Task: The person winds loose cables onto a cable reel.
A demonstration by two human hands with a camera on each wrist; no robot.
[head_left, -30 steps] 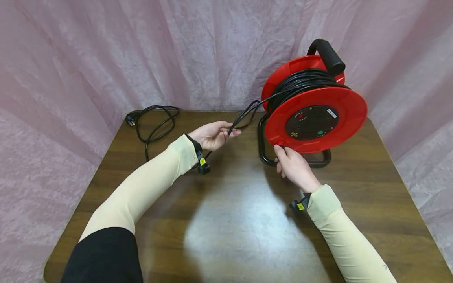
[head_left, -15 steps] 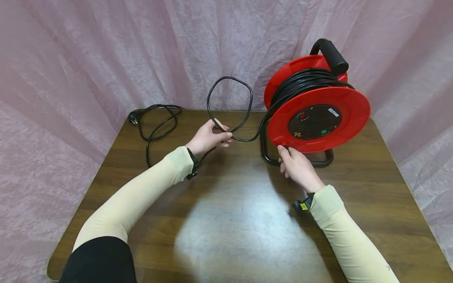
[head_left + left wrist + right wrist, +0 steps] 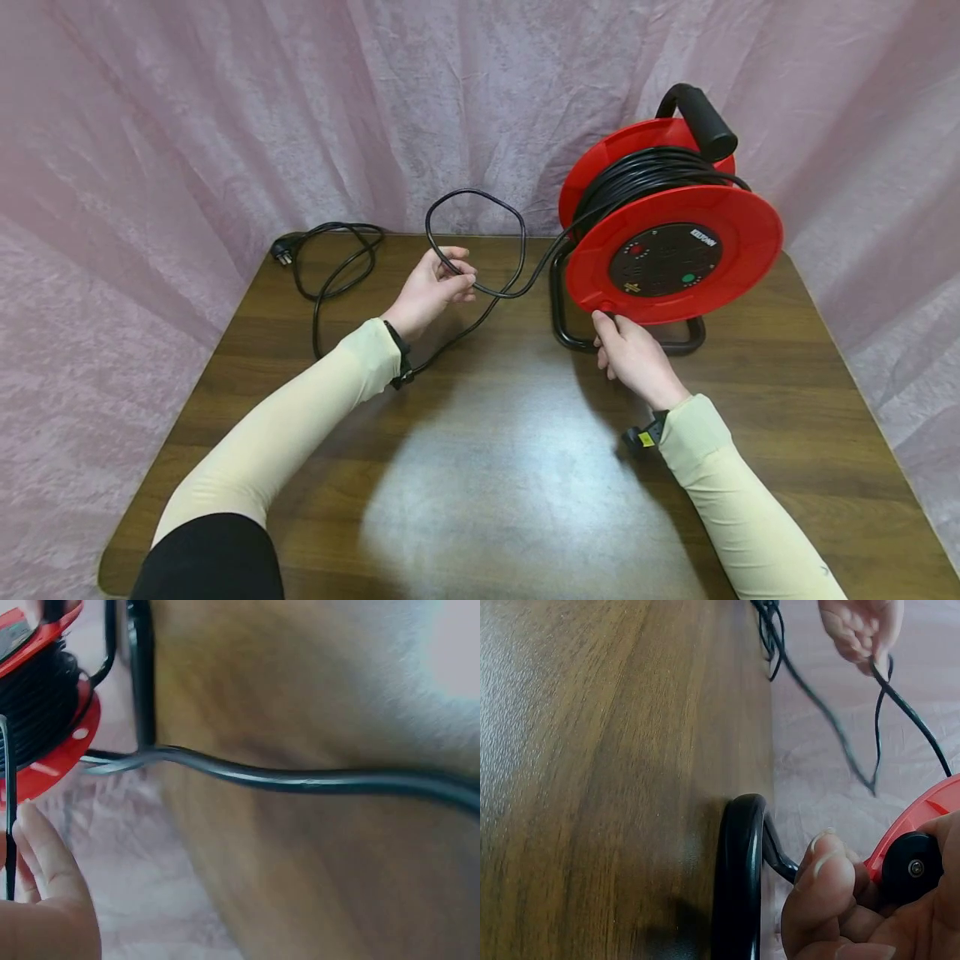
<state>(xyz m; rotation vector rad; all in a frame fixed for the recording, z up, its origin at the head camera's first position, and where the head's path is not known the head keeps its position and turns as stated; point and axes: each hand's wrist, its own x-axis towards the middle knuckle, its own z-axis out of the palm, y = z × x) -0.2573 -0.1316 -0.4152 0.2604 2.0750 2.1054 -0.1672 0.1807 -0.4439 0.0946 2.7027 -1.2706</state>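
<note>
A red cable reel [image 3: 742, 250] wound with black cable stands on a black tube frame [image 3: 557, 308] at the table's back right. My right hand [image 3: 637, 360] grips the small black crank knob [image 3: 904, 862] at the reel's lower rim; the head view mostly hides the knob, while the right wrist view shows its round end. Left of the reel, my left hand [image 3: 433, 290] pinches the loose black cable [image 3: 476, 191] between thumb and fingers. From there one stretch runs up to the reel, and a slack loop stands above the hand.
A black plug [image 3: 282, 249] and some looped cable [image 3: 367, 258] lie at the table's back left corner. Pink curtain [image 3: 420, 100] hangs directly behind the wooden table [image 3: 480, 500]. A black carry handle [image 3: 705, 125] juts from the reel's top.
The bunched cable by my left hand has opened into a loop, which has since sunk lower. My left hand has shifted slightly left and turned; the right hand stays on the knob.
</note>
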